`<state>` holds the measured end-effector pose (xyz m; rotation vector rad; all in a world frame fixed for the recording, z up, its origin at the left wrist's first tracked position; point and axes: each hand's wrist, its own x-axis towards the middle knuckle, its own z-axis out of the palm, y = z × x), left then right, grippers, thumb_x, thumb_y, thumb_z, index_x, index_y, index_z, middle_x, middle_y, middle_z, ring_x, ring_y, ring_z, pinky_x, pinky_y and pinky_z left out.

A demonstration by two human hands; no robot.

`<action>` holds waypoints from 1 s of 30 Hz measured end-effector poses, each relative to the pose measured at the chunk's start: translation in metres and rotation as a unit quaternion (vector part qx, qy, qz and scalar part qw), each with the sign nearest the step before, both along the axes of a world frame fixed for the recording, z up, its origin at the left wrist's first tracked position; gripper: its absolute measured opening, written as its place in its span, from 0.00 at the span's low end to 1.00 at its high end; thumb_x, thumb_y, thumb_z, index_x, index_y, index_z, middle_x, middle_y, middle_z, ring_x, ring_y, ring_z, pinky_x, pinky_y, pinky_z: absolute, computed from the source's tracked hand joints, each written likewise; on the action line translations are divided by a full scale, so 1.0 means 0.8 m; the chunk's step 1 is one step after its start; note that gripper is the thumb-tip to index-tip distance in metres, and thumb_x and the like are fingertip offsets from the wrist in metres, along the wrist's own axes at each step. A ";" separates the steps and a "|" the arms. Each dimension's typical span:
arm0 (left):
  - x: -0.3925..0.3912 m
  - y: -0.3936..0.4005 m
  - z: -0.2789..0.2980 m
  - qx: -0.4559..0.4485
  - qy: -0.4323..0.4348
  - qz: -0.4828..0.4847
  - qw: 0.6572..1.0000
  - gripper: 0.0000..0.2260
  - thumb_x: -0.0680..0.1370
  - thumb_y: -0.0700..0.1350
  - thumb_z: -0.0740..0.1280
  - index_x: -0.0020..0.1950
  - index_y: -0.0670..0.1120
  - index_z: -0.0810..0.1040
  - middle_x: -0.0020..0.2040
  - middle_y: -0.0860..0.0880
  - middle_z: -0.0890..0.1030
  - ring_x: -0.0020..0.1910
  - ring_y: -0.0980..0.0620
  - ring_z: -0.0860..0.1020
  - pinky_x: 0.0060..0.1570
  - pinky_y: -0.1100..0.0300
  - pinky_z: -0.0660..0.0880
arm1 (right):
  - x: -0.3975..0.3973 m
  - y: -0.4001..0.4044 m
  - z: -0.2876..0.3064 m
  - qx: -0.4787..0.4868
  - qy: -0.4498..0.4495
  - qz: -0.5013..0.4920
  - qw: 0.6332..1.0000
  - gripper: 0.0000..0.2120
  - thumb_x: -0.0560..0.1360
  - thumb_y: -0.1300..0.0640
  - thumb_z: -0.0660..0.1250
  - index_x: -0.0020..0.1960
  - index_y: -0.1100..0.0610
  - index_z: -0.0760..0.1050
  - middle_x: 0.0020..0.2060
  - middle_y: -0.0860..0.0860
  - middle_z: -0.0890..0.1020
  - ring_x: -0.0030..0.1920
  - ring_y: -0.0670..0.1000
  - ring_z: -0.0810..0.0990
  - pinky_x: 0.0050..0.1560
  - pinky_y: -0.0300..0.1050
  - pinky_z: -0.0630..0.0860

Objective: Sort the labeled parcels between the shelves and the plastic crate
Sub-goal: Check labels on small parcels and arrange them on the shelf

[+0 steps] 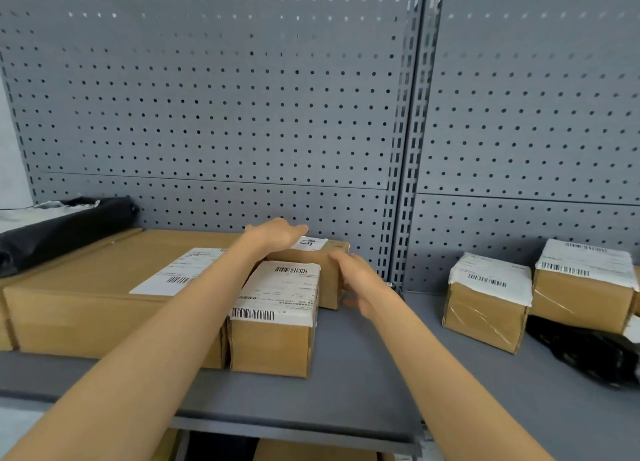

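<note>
On the grey shelf (346, 374) a small cardboard parcel (329, 270) with a handwritten white label stands at the back, against the pegboard. My left hand (277, 235) lies flat on its top, fingers spread. At the parcel's right side my right hand (360, 280) has its fingers apart and touches the box face. In front of it sits another small parcel (273, 322) with barcode labels. A large flat labeled box (104, 287) fills the left of the shelf. No plastic crate is in view.
Two more labeled parcels (485, 301) (585, 280) stand on the right shelf section, with a black plastic bag (588, 353) in front. A black bag (59, 232) lies at the far left. Cardboard shows on the lower shelf (311, 452).
</note>
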<state>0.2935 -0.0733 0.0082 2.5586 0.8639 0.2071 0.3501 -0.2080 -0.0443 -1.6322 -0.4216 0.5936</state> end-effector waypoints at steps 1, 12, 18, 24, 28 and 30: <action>0.000 -0.001 0.001 -0.006 -0.011 0.005 1.000 0.27 0.80 0.57 0.50 0.72 0.39 0.61 0.73 0.42 0.63 0.69 0.42 0.64 0.69 0.49 0.58 | -0.001 -0.001 0.000 0.009 0.002 -0.001 1.000 0.22 0.78 0.49 0.58 0.69 0.54 0.65 0.60 0.50 0.76 0.55 0.49 0.75 0.51 0.44 0.73; -0.025 -0.027 0.028 -0.179 -0.353 -0.079 0.915 0.11 0.80 0.46 0.56 0.41 0.48 0.75 0.38 0.52 0.76 0.39 0.54 0.75 0.40 0.62 0.73 | 0.006 -0.041 0.020 0.247 -0.081 -0.091 0.961 0.28 0.75 0.58 0.65 0.73 0.50 0.62 0.61 0.46 0.76 0.53 0.39 0.74 0.55 0.40 0.71; -0.040 -0.057 0.024 -0.216 -0.381 -0.126 0.890 0.10 0.81 0.45 0.57 0.45 0.54 0.75 0.43 0.57 0.80 0.41 0.61 0.79 0.34 0.68 0.75 | -0.001 -0.069 0.026 0.257 -0.096 -0.111 0.955 0.27 0.74 0.60 0.66 0.71 0.50 0.65 0.52 0.40 0.76 0.48 0.35 0.71 0.44 0.34 0.66; -0.058 -0.064 0.019 -0.218 -0.453 -0.173 0.847 0.12 0.78 0.42 0.64 0.55 0.59 0.75 0.57 0.55 0.78 0.58 0.56 0.75 0.59 0.54 0.72 | -0.012 -0.103 0.042 0.345 -0.049 -0.109 0.931 0.25 0.70 0.63 0.66 0.67 0.53 0.69 0.58 0.50 0.79 0.57 0.50 0.75 0.58 0.47 0.71; -0.071 -0.071 0.016 -0.396 -0.365 -0.247 0.806 0.35 0.63 0.54 0.76 0.67 0.58 0.66 0.65 0.49 0.73 0.63 0.51 0.74 0.62 0.45 0.71 | -0.020 -0.124 0.063 0.430 -0.039 -0.049 0.901 0.21 0.69 0.67 0.59 0.61 0.55 0.72 0.51 0.51 0.79 0.50 0.51 0.72 0.44 0.42 0.66; -0.073 -0.075 0.009 -0.439 -0.302 -0.310 0.787 0.37 0.60 0.52 0.80 0.66 0.51 0.70 0.63 0.48 0.77 0.60 0.49 0.77 0.56 0.49 0.76 | -0.021 -0.131 0.069 0.435 -0.044 -0.021 0.899 0.22 0.69 0.66 0.56 0.61 0.55 0.72 0.49 0.51 0.78 0.47 0.51 0.71 0.41 0.42 0.66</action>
